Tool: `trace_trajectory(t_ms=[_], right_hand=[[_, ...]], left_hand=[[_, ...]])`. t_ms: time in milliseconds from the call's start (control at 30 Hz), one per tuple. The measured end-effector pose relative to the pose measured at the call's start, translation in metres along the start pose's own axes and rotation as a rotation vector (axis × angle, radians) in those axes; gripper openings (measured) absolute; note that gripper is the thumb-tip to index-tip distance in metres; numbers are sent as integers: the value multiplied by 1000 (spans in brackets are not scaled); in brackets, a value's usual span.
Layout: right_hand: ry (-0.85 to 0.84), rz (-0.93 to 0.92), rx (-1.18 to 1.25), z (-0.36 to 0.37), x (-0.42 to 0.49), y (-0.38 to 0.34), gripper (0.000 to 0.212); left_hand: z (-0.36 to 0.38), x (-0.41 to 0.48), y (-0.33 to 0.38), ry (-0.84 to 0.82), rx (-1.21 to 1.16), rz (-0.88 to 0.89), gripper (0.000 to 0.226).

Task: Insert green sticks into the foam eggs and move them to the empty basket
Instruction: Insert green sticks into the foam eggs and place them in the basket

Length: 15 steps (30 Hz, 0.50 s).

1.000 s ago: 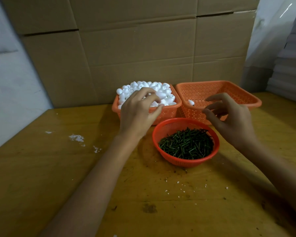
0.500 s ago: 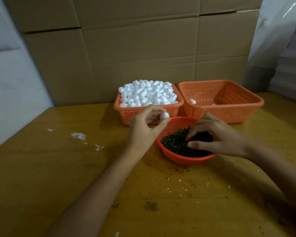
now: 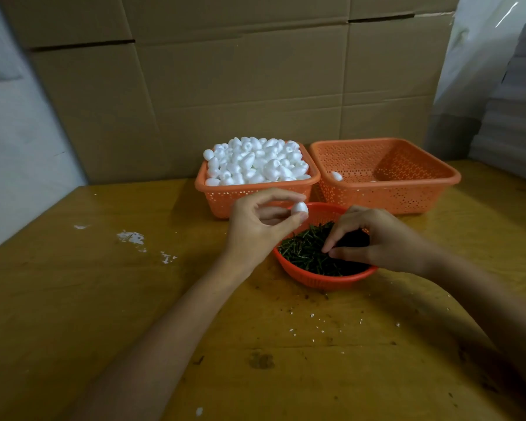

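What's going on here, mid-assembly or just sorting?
Mid-assembly. A person works at a wooden table. The left hand pinches one foam egg above the back rim of the round basket. The right hand reaches, fingers curled, into the green sticks in that basket; I cannot tell whether it has one. No stick shows in the held egg. Behind stand the full egg basket and the nearly empty basket, with at least one egg inside.

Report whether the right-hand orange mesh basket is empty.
Nearly empty: a white foam egg lies inside the square orange plastic basket, by its left wall.
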State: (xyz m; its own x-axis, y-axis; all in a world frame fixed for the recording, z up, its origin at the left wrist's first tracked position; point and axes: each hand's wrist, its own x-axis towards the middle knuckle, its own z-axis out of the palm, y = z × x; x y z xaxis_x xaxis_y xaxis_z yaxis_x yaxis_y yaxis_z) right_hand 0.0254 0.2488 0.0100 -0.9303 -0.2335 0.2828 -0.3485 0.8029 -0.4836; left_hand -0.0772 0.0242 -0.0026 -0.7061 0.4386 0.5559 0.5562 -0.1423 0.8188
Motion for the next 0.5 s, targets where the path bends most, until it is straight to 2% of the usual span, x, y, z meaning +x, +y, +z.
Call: trace_trajectory(t_ms=[100, 500], right_hand=[[1, 3, 7, 0, 0, -1, 16], [18, -12, 4, 1, 0, 0, 16]], left_hand=[[2, -1, 0, 3, -17, 8, 28], [2, 0, 1, 16, -133, 2, 21]])
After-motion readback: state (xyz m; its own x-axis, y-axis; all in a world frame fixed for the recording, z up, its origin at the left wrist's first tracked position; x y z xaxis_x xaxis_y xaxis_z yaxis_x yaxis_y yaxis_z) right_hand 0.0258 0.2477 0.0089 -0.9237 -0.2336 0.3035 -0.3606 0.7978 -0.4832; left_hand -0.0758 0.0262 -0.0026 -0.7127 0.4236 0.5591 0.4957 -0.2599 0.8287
